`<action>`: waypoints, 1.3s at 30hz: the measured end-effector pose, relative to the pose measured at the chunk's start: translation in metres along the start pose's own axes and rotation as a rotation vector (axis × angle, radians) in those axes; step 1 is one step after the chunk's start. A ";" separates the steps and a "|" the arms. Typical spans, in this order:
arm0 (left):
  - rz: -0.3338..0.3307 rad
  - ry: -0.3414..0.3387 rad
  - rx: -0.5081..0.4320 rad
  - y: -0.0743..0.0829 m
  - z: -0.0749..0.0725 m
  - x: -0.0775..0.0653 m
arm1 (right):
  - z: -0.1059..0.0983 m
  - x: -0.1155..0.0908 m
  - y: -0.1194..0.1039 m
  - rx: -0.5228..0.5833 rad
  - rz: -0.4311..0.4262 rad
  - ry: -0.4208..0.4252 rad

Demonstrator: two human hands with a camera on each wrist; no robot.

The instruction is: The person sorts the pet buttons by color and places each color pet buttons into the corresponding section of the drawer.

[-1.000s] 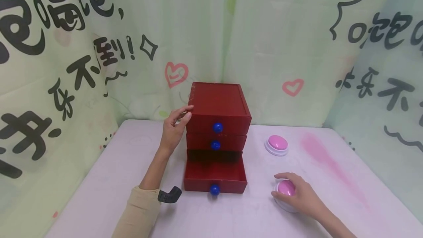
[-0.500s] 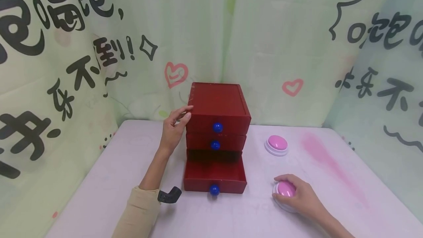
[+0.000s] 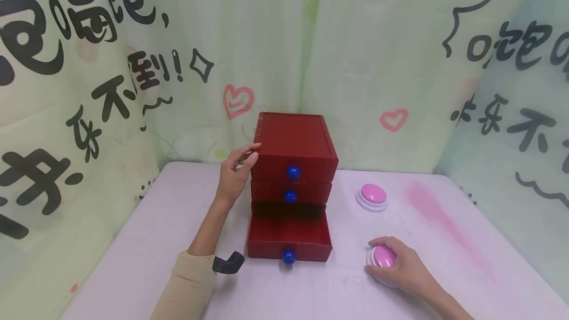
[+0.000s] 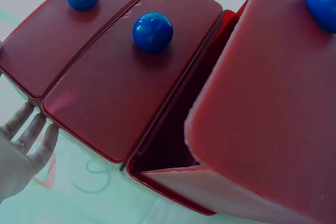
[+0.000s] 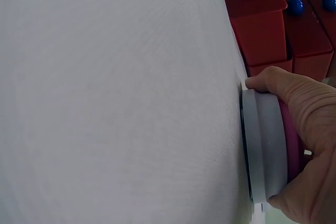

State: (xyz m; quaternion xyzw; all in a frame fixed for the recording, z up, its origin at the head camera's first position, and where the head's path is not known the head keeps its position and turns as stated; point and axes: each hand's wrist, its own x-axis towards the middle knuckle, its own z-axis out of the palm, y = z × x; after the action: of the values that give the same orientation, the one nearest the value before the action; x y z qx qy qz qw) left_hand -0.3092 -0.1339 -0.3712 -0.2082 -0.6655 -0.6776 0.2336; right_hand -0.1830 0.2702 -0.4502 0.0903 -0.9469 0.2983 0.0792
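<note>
A red three-drawer cabinet with blue knobs stands at the middle of the table. Its bottom drawer is pulled out and looks empty. My left hand touches the cabinet's upper left side; in the left wrist view its extended fingers lie against the side of the drawers. At the front right, my right hand holds a round push button with a pink top and white base. The right wrist view has thumb and finger on opposite edges of the white base, which sits on or just over the table.
A second pink push button stands farther back, right of the cabinet. The white table has a pink smear on its right side. Printed curtains enclose the back and sides. A black band is on the left sleeve.
My right thumb and fingers have drawn closer around the near button, which has shifted very slightly toward me. The left hand and cabinet stay put.
</note>
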 end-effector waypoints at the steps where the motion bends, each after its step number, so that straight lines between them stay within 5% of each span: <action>1: -0.002 0.001 0.000 0.000 0.000 0.000 | 0.000 0.000 0.000 -0.001 0.001 0.003; 16: -0.006 0.000 0.015 0.000 -0.001 -0.002 | -0.001 0.001 -0.002 -0.001 -0.018 0.107; 39: -0.002 -0.003 0.024 0.000 0.000 -0.001 | -0.007 0.005 -0.036 0.072 -0.158 0.171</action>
State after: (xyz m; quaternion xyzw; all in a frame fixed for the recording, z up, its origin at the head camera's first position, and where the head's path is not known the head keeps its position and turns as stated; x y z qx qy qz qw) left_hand -0.3085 -0.1342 -0.3714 -0.2058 -0.6741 -0.6695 0.2345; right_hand -0.1798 0.2445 -0.4237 0.1415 -0.9153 0.3316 0.1797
